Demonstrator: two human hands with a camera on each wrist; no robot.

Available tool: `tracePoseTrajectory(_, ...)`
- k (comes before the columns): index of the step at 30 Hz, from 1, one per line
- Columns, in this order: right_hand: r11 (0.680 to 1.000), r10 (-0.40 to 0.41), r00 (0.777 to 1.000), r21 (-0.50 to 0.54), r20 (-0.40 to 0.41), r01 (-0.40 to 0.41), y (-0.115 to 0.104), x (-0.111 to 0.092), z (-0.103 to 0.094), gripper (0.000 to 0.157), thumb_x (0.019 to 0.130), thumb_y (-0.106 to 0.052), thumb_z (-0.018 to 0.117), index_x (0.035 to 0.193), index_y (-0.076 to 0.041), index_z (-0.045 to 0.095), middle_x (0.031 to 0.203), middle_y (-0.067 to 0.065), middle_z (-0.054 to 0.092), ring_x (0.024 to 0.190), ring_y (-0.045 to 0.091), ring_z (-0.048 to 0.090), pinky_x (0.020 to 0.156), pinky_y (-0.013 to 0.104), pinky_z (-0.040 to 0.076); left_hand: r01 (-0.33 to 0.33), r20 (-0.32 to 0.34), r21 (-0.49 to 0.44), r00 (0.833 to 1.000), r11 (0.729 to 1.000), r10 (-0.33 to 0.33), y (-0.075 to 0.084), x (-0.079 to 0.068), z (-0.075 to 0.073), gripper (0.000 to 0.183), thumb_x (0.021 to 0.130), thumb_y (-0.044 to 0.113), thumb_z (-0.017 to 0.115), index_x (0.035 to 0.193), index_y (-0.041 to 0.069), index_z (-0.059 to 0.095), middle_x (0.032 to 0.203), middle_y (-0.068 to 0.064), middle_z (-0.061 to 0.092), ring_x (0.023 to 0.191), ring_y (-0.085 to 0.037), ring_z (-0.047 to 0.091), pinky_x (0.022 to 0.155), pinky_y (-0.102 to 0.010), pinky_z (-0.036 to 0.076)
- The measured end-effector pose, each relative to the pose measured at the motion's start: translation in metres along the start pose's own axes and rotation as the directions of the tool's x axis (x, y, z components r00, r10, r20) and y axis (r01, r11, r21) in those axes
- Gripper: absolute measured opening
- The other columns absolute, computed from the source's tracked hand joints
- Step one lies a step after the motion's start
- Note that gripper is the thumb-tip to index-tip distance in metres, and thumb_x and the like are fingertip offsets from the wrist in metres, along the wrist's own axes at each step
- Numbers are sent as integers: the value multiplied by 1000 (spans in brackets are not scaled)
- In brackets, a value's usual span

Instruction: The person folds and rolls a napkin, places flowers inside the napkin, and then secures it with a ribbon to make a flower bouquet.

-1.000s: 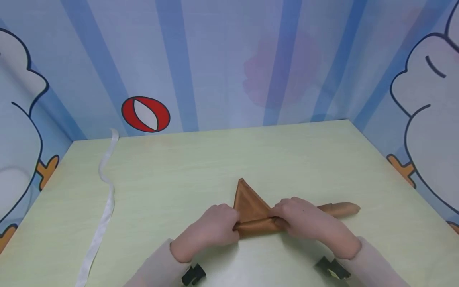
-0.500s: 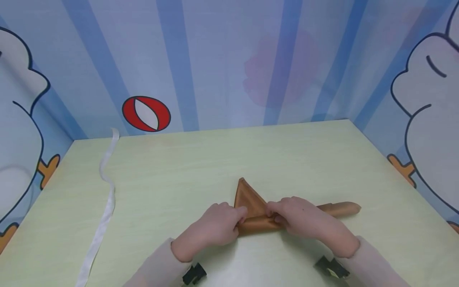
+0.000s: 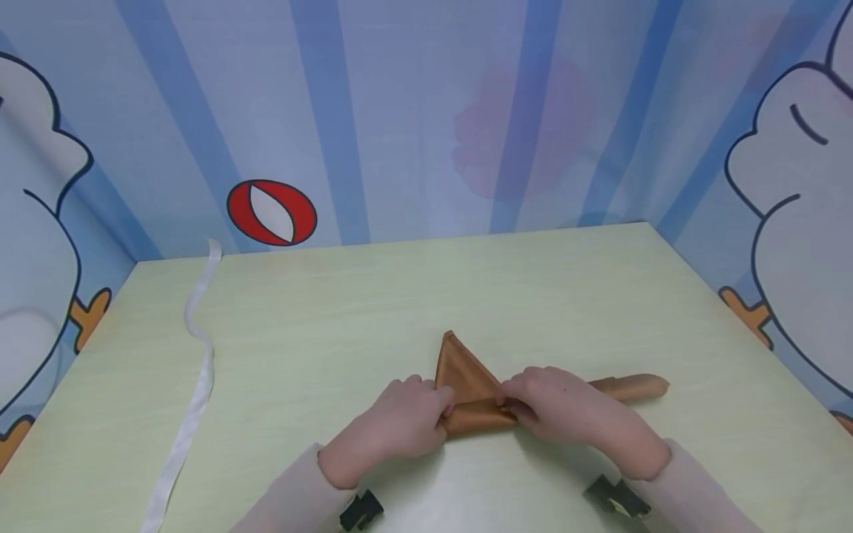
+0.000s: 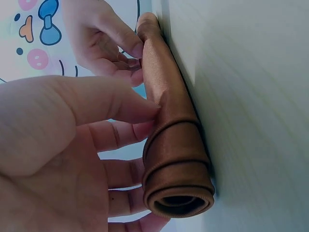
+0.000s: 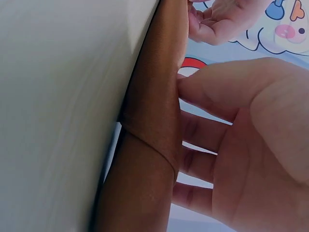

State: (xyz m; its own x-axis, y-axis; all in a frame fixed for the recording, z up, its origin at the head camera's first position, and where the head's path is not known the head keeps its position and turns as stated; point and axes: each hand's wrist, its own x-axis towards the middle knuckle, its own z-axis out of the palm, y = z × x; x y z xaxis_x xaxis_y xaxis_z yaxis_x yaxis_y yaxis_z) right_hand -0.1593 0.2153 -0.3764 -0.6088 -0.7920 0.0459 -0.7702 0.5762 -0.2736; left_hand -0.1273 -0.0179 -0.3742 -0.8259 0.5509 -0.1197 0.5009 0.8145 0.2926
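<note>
A shiny brown cloth [image 3: 466, 377] lies on the table, partly rolled along its near edge. Its flat, unrolled part points away as a triangle. In the head view my left hand [image 3: 409, 414] pinches the roll's left end, thumb on top. My right hand [image 3: 563, 411] holds the roll farther right, covering part of it. The left wrist view shows the rolled cloth [image 4: 176, 145] with layered edges and a hollow open end, thumb and fingers of the left hand [image 4: 63, 130] on it. In the right wrist view the right hand [image 5: 260, 130] has its thumb and fingers along the cloth [image 5: 149, 121].
The roll's narrow tail [image 3: 636, 388] extends right past my right hand. A long white ribbon [image 3: 200, 363] runs wavily down the left side of the pale table [image 3: 320, 318]. A blue striped backdrop [image 3: 420, 118] with printed cartoons stands behind and at both sides.
My left thumb has come forward over the front roll, and the hand has shifted slightly right. My right fingers moved a little left, then back. The cloth stays in nearly the same place.
</note>
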Motion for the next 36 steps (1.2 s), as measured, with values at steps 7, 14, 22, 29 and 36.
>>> tracePoseTrajectory(7,997,3,1000,-75,-23,-5,-1,-2,2,13,86,-7,64,95,-13,72,89,-5,67,80,13,58,71,31,49,32,-1,1,1000,1000,-32,3,-1,0,7,82,14,66,84,17,59,86,5,44,77,-15,37,64,-27,31)
tracePoseTrajectory(14,991,-4,1000,-135,-3,4,-4,-3,1,21,82,-25,73,97,-11,71,98,-3,59,88,13,50,75,32,46,22,-11,64,1000,998,-21,4,-1,0,14,77,15,72,81,16,58,84,6,42,77,-15,36,63,-26,30)
tracePoseTrajectory(22,987,-19,1000,-161,-9,17,-5,-2,3,25,75,-15,78,99,-9,72,91,-5,57,83,11,49,69,28,43,20,-14,122,1000,992,-19,3,1,4,18,76,15,74,81,15,57,84,5,46,78,-14,39,64,-26,33)
tracePoseTrajectory(29,983,-27,999,-180,-19,23,-5,0,4,22,78,-11,76,99,-8,72,86,-5,60,80,11,53,66,27,44,31,-20,133,999,991,-28,4,1,4,14,78,15,72,86,14,61,85,3,51,77,-14,39,64,-26,33)
tracePoseTrajectory(36,985,-32,999,-172,-35,26,-4,1,4,13,79,-9,75,91,-10,72,76,-8,56,70,7,50,61,25,43,23,-26,111,999,994,-20,4,1,1,9,79,11,69,86,12,63,79,4,54,72,-13,39,61,-25,31)
